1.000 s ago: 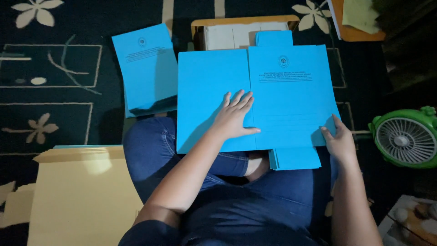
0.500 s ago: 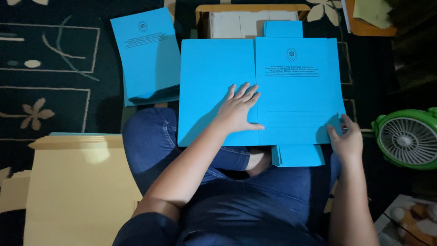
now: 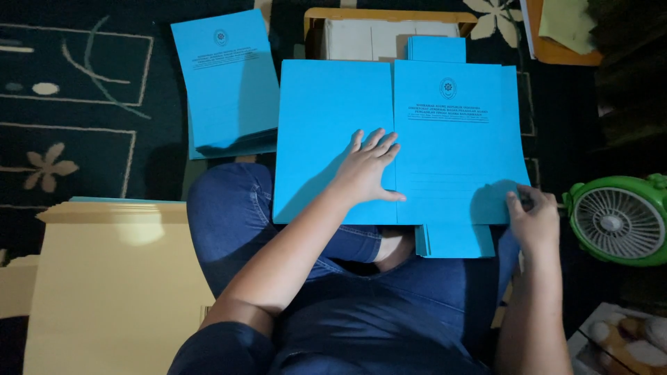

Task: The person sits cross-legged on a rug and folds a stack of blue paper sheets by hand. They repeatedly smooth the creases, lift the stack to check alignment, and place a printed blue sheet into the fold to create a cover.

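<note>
Fingers [image 3: 375, 149] of the left hand [image 3: 365, 173] are lying spread and flat, released rather than clenched, pressing down on the opened bright blue card folder [image 3: 399, 142] that is resting across the person's lap in dark blue jeans [image 3: 229, 215]; the fingertips are reaching just past the centre fold, and the thumb is pointing toward the printed right-hand leaf. Over at that leaf's lower right corner, the right hand [image 3: 535, 222] is pinching the folder's edge, its fingers [image 3: 517, 201] curling onto the card and grasping it lightly. Below the fingers of both hands, a narrower stack of matching blue card sheets [image 3: 455, 242] is sticking out from under the folder, and another end of blue card [image 3: 436, 48] is showing beyond the far edge, against a wooden tray holding white paper [image 3: 361, 38]. Off past the left fingers, well apart, a pile of closed blue folders with a printed cover [image 3: 226, 83] is lying on the dark patterned carpet [image 3: 76, 90]. Near the left elbow, a stack of pale yellow card folders [image 3: 111, 285] is sitting on the floor. Just beyond the right fingers, a small green round fan [image 3: 618, 221] is standing on the carpet.
</note>
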